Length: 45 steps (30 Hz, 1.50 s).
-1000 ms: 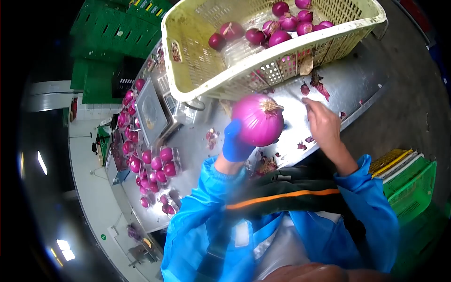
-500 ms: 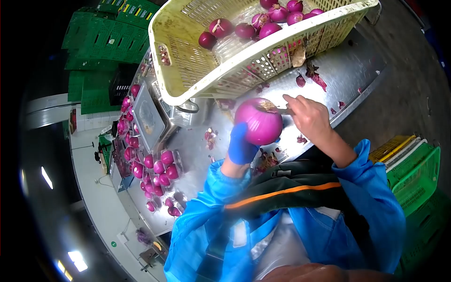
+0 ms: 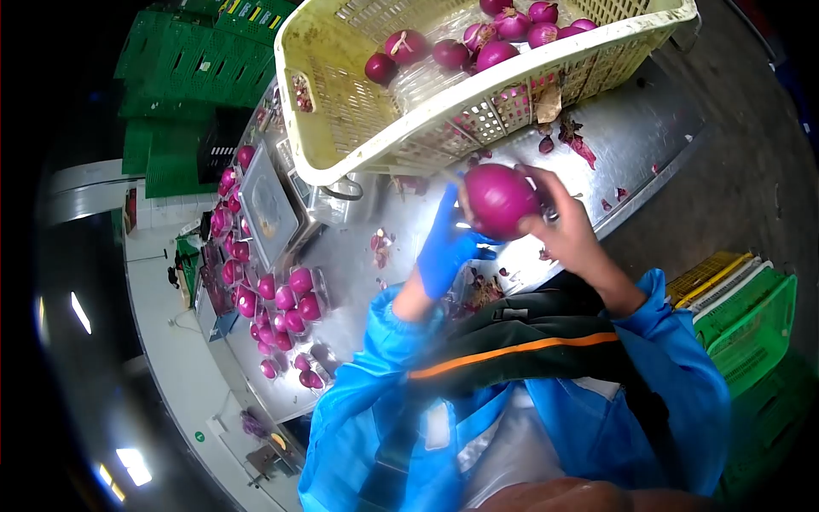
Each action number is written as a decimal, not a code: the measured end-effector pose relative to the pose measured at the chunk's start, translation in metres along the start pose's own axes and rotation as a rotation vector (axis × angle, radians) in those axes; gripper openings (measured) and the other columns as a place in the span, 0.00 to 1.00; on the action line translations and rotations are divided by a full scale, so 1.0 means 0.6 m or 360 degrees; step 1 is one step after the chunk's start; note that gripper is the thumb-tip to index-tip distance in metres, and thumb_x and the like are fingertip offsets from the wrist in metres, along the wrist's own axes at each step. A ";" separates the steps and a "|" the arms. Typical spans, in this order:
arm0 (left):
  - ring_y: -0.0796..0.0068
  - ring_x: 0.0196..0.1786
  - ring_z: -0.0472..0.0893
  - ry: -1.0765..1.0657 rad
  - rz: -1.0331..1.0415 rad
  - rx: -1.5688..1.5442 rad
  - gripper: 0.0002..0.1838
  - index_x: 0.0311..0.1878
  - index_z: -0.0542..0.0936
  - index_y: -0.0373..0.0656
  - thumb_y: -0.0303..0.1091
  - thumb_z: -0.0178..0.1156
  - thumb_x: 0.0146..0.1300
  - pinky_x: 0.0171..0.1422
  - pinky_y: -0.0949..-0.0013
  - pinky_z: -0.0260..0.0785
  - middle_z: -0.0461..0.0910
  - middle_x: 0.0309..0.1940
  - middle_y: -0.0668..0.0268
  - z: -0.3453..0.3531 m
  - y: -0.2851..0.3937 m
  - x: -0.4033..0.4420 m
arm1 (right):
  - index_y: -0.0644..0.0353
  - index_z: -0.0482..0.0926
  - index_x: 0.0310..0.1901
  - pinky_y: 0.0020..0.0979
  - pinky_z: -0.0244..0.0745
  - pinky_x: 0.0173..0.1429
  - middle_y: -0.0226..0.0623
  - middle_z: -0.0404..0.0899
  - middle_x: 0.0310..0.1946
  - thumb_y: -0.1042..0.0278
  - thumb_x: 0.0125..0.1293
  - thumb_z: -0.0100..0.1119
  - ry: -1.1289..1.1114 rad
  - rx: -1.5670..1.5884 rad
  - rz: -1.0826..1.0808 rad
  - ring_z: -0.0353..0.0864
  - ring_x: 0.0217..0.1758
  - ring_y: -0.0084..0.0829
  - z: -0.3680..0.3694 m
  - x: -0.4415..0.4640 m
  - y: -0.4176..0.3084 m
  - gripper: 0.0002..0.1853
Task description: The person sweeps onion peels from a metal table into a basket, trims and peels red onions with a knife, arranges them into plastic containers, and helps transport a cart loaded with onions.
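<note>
A large red onion (image 3: pixel 502 201), peeled to a smooth shiny purple skin, is held up in front of me over the metal table. My left hand (image 3: pixel 445 247), in a blue glove, cradles it from the left and underneath. Around its right side curl the bare fingers of my right hand (image 3: pixel 565 224), the thumb pressing near the bottom. Something small and dark shows by the right palm, too blurred to name. Just beyond stands a yellowed plastic crate (image 3: pixel 375 160) with several red onions (image 3: pixel 495 56) in it.
Dry onion skins (image 3: pixel 482 290) lie on the metal table (image 3: pixel 341 247). Left of the crate is a scale (image 3: pixel 269 205), with packed onions (image 3: pixel 286 307) in clear trays nearby. Green crates (image 3: pixel 751 320) are stacked at the right; more green crates (image 3: pixel 200 68) stand far left.
My right hand has moved left onto the onion and grips it. The onion has been turned, its root end no longer facing up, and lifted slightly. My left fingers have opened wider around it.
</note>
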State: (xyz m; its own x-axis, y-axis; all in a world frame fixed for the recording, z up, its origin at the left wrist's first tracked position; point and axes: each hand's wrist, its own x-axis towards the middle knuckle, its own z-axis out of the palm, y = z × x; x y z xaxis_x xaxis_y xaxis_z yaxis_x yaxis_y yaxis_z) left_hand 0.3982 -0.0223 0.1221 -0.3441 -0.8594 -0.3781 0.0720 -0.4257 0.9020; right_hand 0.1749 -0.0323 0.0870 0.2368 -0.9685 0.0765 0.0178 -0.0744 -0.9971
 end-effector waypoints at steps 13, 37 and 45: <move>0.61 0.68 0.69 0.0114 0.0400 -0.0159 0.50 0.73 0.59 0.39 0.46 0.74 0.52 0.72 0.56 0.63 0.68 0.66 0.56 -0.017 -0.053 -0.011 | 0.58 0.80 0.47 0.34 0.74 0.34 0.37 0.76 0.30 0.71 0.58 0.64 0.0097 -0.1158 -0.0507 0.80 0.30 0.33 0.012 -0.022 -0.026 0.14; 0.59 0.66 0.71 0.0122 -0.0030 -0.0837 0.55 0.75 0.52 0.40 0.43 0.75 0.51 0.69 0.57 0.67 0.63 0.68 0.54 0.033 -0.021 -0.032 | 0.66 0.69 0.64 0.18 0.63 0.28 0.25 0.70 0.29 0.51 0.78 0.46 -0.0202 0.0271 0.0535 0.67 0.25 0.15 0.029 -0.039 0.053 0.26; 0.60 0.66 0.71 0.0523 0.0386 0.0184 0.57 0.75 0.51 0.36 0.37 0.79 0.47 0.67 0.60 0.70 0.65 0.66 0.55 0.019 -0.044 -0.013 | 0.59 0.78 0.53 0.36 0.75 0.33 0.39 0.76 0.35 0.75 0.53 0.64 0.0086 -0.1374 -0.0448 0.80 0.29 0.38 0.021 -0.032 -0.022 0.22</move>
State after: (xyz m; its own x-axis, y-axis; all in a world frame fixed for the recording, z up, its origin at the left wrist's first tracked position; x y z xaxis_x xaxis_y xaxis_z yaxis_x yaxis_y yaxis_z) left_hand 0.3885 -0.0013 0.1037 -0.0117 -0.9833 -0.1814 0.0020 -0.1814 0.9834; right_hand 0.1821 -0.0097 0.0986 0.2875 -0.8958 0.3390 -0.6707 -0.4409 -0.5964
